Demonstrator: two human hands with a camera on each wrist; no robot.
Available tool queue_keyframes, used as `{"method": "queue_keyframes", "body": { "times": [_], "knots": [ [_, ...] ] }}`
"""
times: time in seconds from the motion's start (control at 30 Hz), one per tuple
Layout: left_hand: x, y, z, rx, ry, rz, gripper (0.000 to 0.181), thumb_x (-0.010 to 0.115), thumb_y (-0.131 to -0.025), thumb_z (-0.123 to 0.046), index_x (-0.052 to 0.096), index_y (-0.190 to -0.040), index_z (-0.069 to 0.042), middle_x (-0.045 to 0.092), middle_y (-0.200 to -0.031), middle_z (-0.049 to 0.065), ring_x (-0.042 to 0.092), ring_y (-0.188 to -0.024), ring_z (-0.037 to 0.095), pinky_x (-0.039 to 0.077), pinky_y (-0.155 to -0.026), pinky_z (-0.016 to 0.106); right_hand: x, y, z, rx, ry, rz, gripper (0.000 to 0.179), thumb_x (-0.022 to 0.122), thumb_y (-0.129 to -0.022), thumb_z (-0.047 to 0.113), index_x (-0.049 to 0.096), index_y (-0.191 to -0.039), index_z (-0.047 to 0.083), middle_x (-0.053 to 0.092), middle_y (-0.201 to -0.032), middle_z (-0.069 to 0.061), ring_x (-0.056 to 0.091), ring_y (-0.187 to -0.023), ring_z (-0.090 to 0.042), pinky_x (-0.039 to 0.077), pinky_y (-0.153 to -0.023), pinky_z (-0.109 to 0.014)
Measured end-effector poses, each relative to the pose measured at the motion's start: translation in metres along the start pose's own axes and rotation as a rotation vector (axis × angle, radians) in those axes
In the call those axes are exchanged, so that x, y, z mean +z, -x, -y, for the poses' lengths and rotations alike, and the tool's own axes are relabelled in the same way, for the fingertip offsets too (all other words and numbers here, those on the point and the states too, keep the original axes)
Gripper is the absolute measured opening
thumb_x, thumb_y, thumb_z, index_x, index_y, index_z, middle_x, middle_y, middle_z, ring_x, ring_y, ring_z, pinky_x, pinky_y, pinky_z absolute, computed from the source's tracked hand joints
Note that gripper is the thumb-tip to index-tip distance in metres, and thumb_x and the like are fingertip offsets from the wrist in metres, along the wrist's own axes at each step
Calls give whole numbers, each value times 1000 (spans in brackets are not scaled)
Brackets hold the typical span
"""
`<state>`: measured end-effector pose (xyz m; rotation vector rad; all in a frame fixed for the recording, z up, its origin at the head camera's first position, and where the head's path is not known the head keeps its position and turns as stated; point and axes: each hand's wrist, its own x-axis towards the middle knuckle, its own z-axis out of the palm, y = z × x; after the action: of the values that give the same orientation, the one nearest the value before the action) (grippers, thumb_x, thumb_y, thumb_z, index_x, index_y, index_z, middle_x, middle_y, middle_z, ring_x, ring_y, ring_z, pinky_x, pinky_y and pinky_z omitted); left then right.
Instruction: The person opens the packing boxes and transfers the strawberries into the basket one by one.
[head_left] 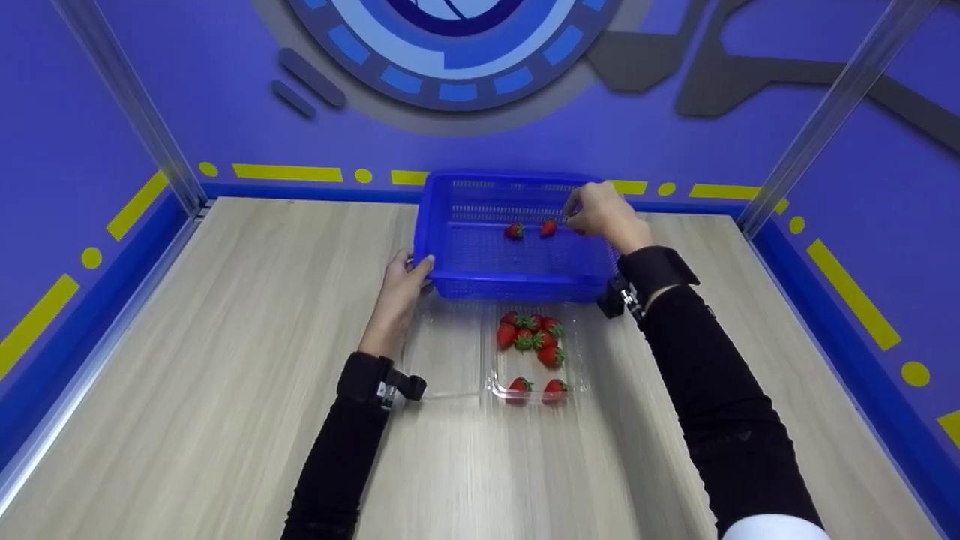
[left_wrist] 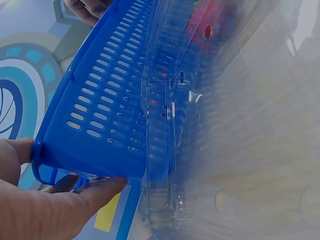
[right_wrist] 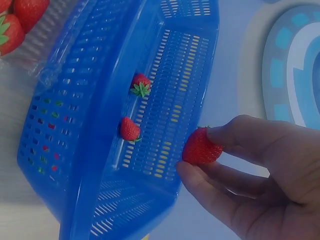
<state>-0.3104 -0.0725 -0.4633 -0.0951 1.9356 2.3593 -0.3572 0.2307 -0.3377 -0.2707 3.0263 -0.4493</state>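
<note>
My left hand (head_left: 397, 292) grips the front left corner of a blue perforated plastic basket (head_left: 517, 289). In the left wrist view the thumb lies along the basket's end wall. My right hand (head_left: 606, 214) is over the basket's right side, and in the right wrist view its thumb and fingers pinch a red strawberry (right_wrist: 201, 149). Two strawberries lie on the basket floor, one on the left (head_left: 514, 231) and one nearer the middle (head_left: 549, 227). In front of the basket stands an open clear plastic clamshell box (head_left: 487, 386), with several strawberries (head_left: 523, 341) in its right half.
All this is on a wood-grain table (head_left: 262, 360). A blue printed wall (head_left: 510, 142) rises right behind the basket, with metal posts (head_left: 817, 127) at the corners. The clamshell's flat clear left half (head_left: 446, 349) reaches under my left forearm's side.
</note>
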Motion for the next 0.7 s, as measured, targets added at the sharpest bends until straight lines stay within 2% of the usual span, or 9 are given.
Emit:
{"method": "queue_keyframes", "body": {
  "times": [0.27,0.47,0.57,0.7],
  "knots": [
    [1,0,-1,-8,10,13,42,52,-98,-19,39,-134,-3,51,-131,21,54,-114,27,39,-100,47,-1,5,-3,46,-31,70,25,65,-83,15,68,-106,6,67,-99,-14,61,-72,-19,49,-60,-27],
    [0,-1,0,8,28,12,40,52,-98,-17,40,-132,-1,48,-133,25,52,-118,32,38,-100,48,-2,7,-2,41,-44,103,25,67,-83,19,69,-104,6,67,-103,-13,64,-78,-21,54,-64,-30],
    [0,-1,1,17,30,13,39,52,-98,-16,41,-132,0,47,-133,27,51,-119,33,38,-101,48,-2,9,0,65,-93,153,24,66,-85,18,68,-106,6,67,-104,-14,66,-82,-24,55,-67,-32],
    [0,0,1,19,22,17,39,52,-98,-17,41,-131,-1,48,-132,26,51,-118,33,37,-101,49,-4,11,0,84,-134,169,19,64,-87,15,67,-102,4,67,-101,-15,68,-82,-27,55,-66,-31]
  ]
}}
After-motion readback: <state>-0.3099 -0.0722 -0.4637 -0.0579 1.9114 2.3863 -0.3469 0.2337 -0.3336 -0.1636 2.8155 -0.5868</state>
